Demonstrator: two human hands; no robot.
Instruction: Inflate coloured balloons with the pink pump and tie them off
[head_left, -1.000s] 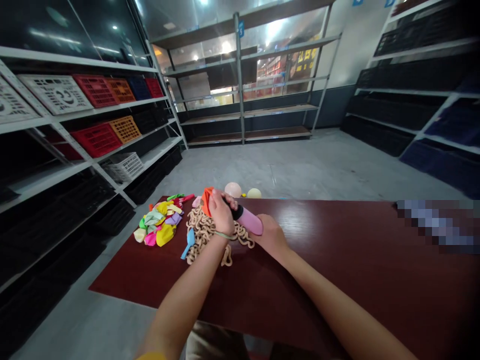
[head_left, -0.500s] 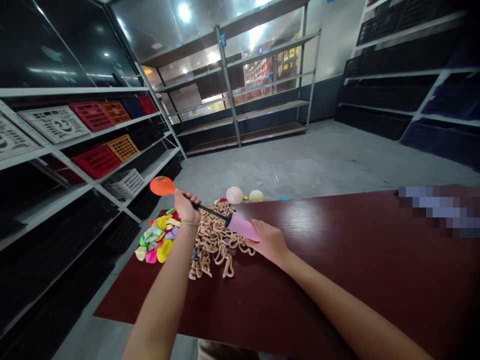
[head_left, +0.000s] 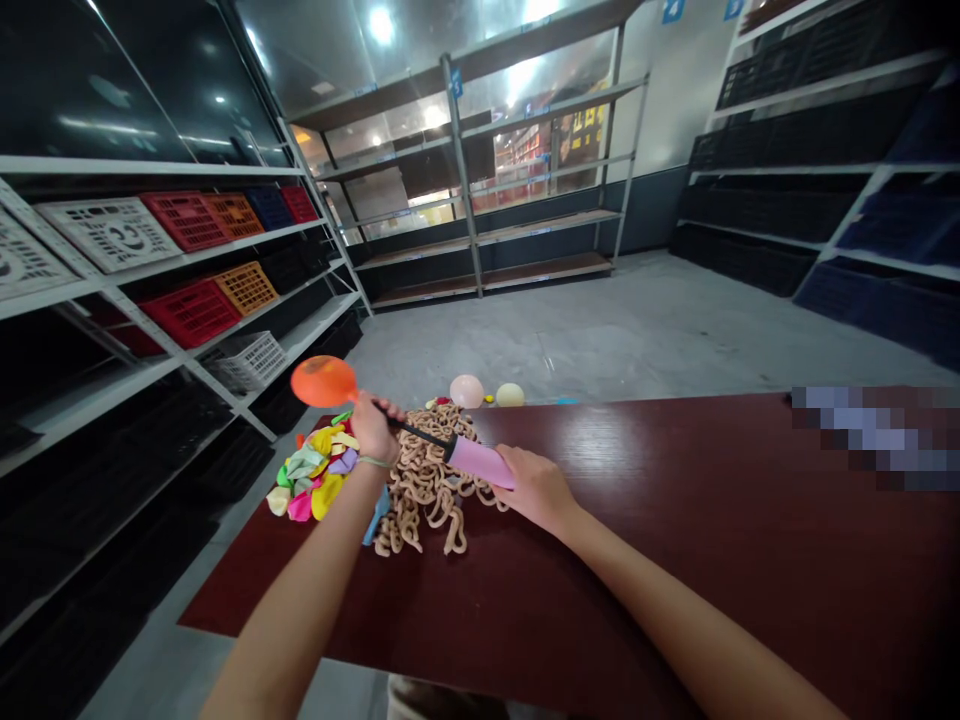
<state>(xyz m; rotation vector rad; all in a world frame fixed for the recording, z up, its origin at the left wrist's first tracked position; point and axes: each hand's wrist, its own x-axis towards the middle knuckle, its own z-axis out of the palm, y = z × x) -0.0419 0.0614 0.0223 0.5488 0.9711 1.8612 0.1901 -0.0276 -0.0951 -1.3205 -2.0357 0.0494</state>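
My left hand (head_left: 373,428) is shut around the neck of an inflated orange balloon (head_left: 324,381), pinching it onto the black nozzle of a pink hand pump (head_left: 480,462). My right hand (head_left: 536,490) grips the pink pump barrel at its far end. Below both hands lies a heap of beige twisting balloons (head_left: 427,490). Loose deflated balloons in many colours (head_left: 311,472) lie to the left of it, and a blue balloon (head_left: 377,517) is partly hidden by my left forearm.
The dark red table (head_left: 675,500) spans the view, with a pixelated patch (head_left: 870,435) at its right. Two inflated balloons (head_left: 466,391) sit beyond its far edge. Metal shelves with plastic crates (head_left: 191,312) stand left, and more shelving stands behind and right.
The orange balloon has swelled from limp to rounded and now points left of my left hand. The pump has swung from upright in my hands to lying nearly level. The view has shifted slightly.
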